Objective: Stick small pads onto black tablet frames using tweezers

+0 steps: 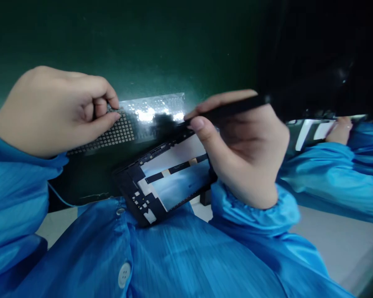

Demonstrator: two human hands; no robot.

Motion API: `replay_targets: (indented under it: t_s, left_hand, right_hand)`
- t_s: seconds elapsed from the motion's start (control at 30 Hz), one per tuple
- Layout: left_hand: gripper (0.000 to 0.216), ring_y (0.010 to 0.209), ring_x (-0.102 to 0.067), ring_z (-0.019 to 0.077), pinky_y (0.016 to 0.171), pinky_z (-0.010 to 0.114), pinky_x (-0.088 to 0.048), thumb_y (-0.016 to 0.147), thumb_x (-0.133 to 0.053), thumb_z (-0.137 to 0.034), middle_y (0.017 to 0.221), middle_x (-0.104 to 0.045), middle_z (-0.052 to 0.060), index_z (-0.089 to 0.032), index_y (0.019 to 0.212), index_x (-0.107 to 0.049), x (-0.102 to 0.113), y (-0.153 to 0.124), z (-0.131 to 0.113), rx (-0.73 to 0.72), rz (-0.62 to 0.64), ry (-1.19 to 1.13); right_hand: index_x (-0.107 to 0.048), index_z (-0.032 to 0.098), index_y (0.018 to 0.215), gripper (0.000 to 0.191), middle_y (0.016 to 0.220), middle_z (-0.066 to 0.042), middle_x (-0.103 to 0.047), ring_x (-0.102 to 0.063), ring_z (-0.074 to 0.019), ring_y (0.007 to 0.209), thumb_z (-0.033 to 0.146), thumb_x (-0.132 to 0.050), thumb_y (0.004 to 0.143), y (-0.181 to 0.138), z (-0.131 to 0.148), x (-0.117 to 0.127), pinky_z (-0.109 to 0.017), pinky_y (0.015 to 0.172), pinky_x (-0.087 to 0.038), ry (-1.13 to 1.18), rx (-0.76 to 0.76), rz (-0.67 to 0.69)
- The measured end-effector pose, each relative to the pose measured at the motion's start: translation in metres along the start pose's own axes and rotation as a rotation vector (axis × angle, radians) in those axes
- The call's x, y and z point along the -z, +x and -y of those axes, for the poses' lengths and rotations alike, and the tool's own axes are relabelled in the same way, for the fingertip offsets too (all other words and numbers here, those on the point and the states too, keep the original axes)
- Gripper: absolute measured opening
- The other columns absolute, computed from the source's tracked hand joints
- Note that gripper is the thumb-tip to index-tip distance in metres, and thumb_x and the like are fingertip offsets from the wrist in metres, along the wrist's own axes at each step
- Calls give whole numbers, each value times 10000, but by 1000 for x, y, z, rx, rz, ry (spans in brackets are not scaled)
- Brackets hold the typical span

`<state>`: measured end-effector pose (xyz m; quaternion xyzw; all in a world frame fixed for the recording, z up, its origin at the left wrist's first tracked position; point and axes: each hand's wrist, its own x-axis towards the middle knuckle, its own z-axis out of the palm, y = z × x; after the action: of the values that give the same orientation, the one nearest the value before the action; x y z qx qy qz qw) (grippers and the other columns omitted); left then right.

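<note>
Head view – single frame, motion-blurred throughout.

- Left hand [56,109]: fingers curled in, thumb and forefinger pinched tight on the near-left edge of the grid sheet [124,128]. The wrist is cut off under a blue cuff.
- Grid sheet: a glossy backing with rows of small dark squares, lying on the green surface [143,41]. Its right half is washed out by glare, so the squares there cannot be counted or told apart. Its lower edge is hidden behind the black device frame [133,190].
- Right hand [245,153]: thumb and forefinger closed on a slim dark tool [236,106], held like a pen and pointing left. Too blurred to tell what kind of tool it is. Its tip sits at the frame's upper edge, just beside the sheet – contact cannot be made out.
- Black device frame: tilted, its lower corner resting against the blue coat [189,256], its right end hidden behind the right hand. White and bluish panels show in its openings, but it is unclear whether these are parts or reflections.
- Coat button [124,274]: white, low on the coat front.
- Co-worker's hand [340,129]: far right, in a blue sleeve, partly cut off by a dark blurred mass above. What it holds cannot be read.
</note>
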<state>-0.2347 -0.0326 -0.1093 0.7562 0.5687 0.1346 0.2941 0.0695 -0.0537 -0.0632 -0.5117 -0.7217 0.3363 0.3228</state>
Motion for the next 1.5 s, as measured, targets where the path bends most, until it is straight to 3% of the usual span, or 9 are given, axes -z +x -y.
replay_targets:
  t_s: [0.1, 0.2, 0.4, 0.67, 0.8, 0.9, 1.03, 1.2, 1.5]
  left_hand:
    - [480, 733, -599, 134, 808, 310, -431, 996, -450, -597, 808, -666, -18, -246, 1042, -774, 4, 0, -10, -79, -13, 103]
    - [466, 785, -671, 176, 904, 384, -553, 986, -455, -586, 808, -659, -17, -258, 1066, -776, 4, 0, -13, -26, 29, 135]
    - [313, 928, -761, 235, 972, 415, -593, 1002, -559, -467, 774, -620, -29, -253, 1078, -774, 2, 0, -12, -32, 46, 168]
    - [404, 720, -561, 178, 831, 369, -454, 971, -483, -531, 763, -639, 12, -255, 1067, -762, 8, 5, -11, -55, 50, 151]
    - [383, 731, -610, 193, 786, 397, -466, 998, -524, -587, 832, -705, 24, -285, 1026, -758, 8, 0, -22, -70, 1, 52]
    - [584, 764, -614, 253, 712, 444, -459, 1043, -395, -730, 931, -696, 79, -268, 1087, -749, -4, -17, -51, -38, 9, 161]
    - [839, 1193, -653, 504, 898, 679, -554, 936, -331, -898, 1224, -647, 191, -240, 1229, -762, -30, -43, -84, -56, 171, 218]
    - [742, 1265, -614, 570, 1047, 835, -499, 896, -484, -824, 1255, -638, 205, -281, 1337, -730, -51, -52, -87, -116, 177, 125]
    - [838, 1227, -625, 549, 989, 801, -542, 886, -460, -879, 1221, -600, 171, -382, 1559, -509, -49, -50, -81, -114, 152, 219]
  right_hand:
    - [-750, 298, 1078, 130, 1119, -31, -802, -786, -238, 1074, 420, -781, 1047, 39, 0, -16, -416, 1020, -682, 116, 75, 299]
    - [-754, 306, 1100, 65, 1139, -19, -802, -780, -212, 1075, 360, -748, 1064, 61, -14, -38, -359, 990, -672, 131, 126, 435]
    - [-756, 291, 1086, 194, 1131, -20, -797, -778, -217, 1068, 459, -821, 1014, 58, -24, -47, -371, 1019, -672, 190, 51, 443]
    - [-794, 261, 1006, 170, 1036, 1, -832, -785, -167, 954, 375, -905, 946, 72, -28, -49, -302, 916, -683, 377, 11, 509]
    - [-818, 213, 959, 172, 887, -1, -842, -749, -114, 723, 316, -940, 895, 46, -28, -14, -238, 651, -608, 748, -155, 242]
    - [-830, 244, 922, 106, 795, 12, -793, -677, -124, 661, 306, -913, 900, -10, -31, 29, -242, 552, -532, 697, -273, -69]
    - [-793, 255, 960, 138, 770, -1, -730, -672, -153, 669, 368, -869, 942, -98, -45, 61, -246, 503, -508, 545, -378, -252]
    - [-727, 277, 1062, 73, 944, -14, -740, -741, -155, 785, 318, -778, 1030, -150, -65, 48, -279, 673, -649, 275, -247, -412]
    - [-704, 293, 1164, 152, 1032, -28, -748, -804, -190, 968, 191, -708, 1051, -152, -76, 35, -346, 800, -690, 159, -120, -427]
